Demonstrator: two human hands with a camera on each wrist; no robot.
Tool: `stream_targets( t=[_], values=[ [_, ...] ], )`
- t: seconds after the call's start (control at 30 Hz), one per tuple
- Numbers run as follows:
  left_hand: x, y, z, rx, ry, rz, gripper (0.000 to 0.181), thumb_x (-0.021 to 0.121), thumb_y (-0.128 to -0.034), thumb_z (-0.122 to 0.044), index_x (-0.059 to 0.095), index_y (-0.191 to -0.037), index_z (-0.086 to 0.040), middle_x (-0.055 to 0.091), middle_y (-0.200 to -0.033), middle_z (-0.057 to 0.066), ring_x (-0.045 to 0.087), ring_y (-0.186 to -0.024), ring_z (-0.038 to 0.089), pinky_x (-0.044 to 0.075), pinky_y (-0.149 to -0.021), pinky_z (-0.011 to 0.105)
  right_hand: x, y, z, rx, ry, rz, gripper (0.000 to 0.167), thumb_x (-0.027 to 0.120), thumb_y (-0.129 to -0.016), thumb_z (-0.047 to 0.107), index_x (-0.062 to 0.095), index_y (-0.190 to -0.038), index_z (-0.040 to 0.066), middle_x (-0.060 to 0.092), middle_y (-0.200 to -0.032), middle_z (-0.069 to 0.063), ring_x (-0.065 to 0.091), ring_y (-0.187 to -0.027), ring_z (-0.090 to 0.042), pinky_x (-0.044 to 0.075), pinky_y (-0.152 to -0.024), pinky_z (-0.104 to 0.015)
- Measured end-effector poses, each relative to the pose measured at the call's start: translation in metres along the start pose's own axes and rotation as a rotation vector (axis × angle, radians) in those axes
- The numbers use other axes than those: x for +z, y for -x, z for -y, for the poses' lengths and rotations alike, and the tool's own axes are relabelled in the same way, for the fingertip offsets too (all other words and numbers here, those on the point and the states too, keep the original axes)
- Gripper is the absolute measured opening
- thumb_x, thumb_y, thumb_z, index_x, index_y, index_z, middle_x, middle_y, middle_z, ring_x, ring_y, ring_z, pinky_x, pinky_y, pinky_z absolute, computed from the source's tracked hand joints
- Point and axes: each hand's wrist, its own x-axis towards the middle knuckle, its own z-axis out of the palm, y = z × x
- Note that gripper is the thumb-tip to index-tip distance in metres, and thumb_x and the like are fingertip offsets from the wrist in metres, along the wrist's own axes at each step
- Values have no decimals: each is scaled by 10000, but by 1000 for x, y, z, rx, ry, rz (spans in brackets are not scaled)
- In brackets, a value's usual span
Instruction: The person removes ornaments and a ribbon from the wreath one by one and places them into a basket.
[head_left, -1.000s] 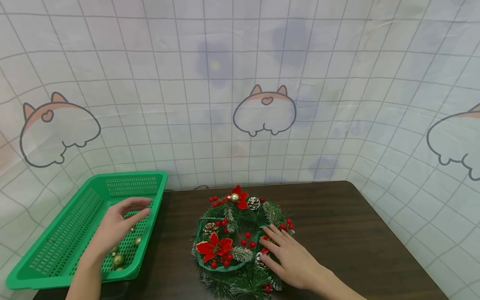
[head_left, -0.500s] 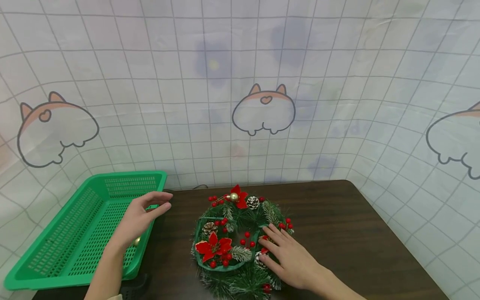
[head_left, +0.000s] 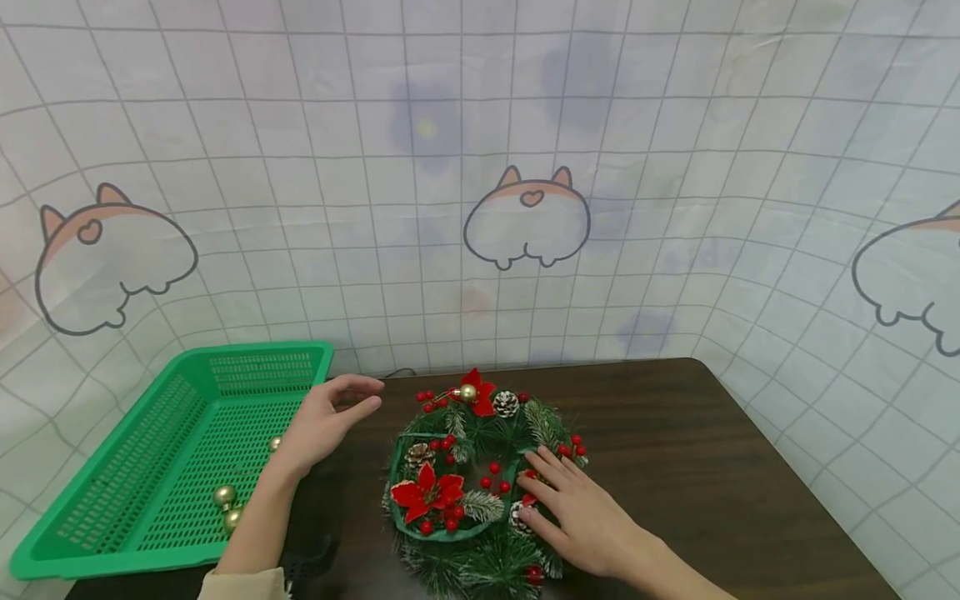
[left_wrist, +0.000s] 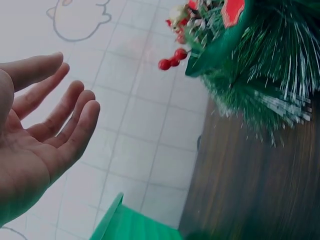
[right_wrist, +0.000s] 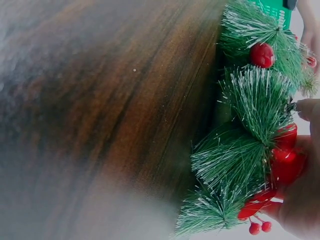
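Note:
A green Christmas wreath (head_left: 487,571) lies on the dark wooden table, with red poinsettias (head_left: 426,492), pinecones (head_left: 506,404), red berries and a green ribbon on it. At its far side a gold bauble (head_left: 468,392) sits beside a red flower. My right hand (head_left: 585,517) rests on the wreath's right side, fingers spread. In the air between basket and wreath is my left hand (head_left: 324,423), its fingers loosely bent. The left wrist view shows nothing in that palm (left_wrist: 30,155).
To the left stands a green plastic basket (head_left: 255,347) with several gold baubles (head_left: 225,496) inside. A black object (head_left: 311,560) lies near the basket's front right corner. Behind the table (head_left: 697,450) hangs a white gridded cloth (head_left: 360,275) with cartoon prints.
My left hand has moved right, from over the basket to the gap beside the wreath, bringing the gold baubles back into sight. My right hand and the wreath have stayed put.

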Motion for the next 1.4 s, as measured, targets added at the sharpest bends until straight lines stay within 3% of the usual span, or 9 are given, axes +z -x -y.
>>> stream_targets(
  t=[0.3, 0.73, 0.97, 1.4],
  values=[
    [20, -18, 3, -41, 1, 11, 283, 703, -1010, -284, 715, -1248, -132, 678, -1241, 69, 601, -1160, 269, 503, -928, 491, 2, -1, 0, -1, -3, 1, 602, 401, -1097, 524, 576, -1472, 87, 348, -1628, -143, 217, -1533, -324, 220, -1210, -561],
    [47, -46, 1, -30, 44, 92, 215, 692, -1016, -219, 731, -1207, -130, 699, -1199, 61, 636, -1128, 264, 517, -954, 504, 0, 0, 0, 2, -2, -1, 584, 418, -1098, 506, 580, -1467, 84, 354, -1623, -152, 224, -1530, -329, 221, -1209, -561],
    [61, -58, 0, -30, 17, 133, 205, 696, -1010, -191, 737, -1189, -102, 707, -1142, 56, 661, -1037, 247, 550, -873, 464, 1, 0, 0, 4, -17, 4, 591, 416, -1097, 512, 573, -1474, 85, 347, -1628, -147, 220, -1531, -331, 220, -1208, -565],
    [81, -83, -8, 15, -50, 244, 289, 734, -983, -179, 707, -1234, -38, 686, -1127, 55, 644, -1047, 246, 552, -842, 409, 2, 1, -1, 5, -9, -2, 593, 410, -1096, 519, 580, -1467, 88, 350, -1626, -147, 220, -1530, -338, 228, -1205, -570]
  ],
)
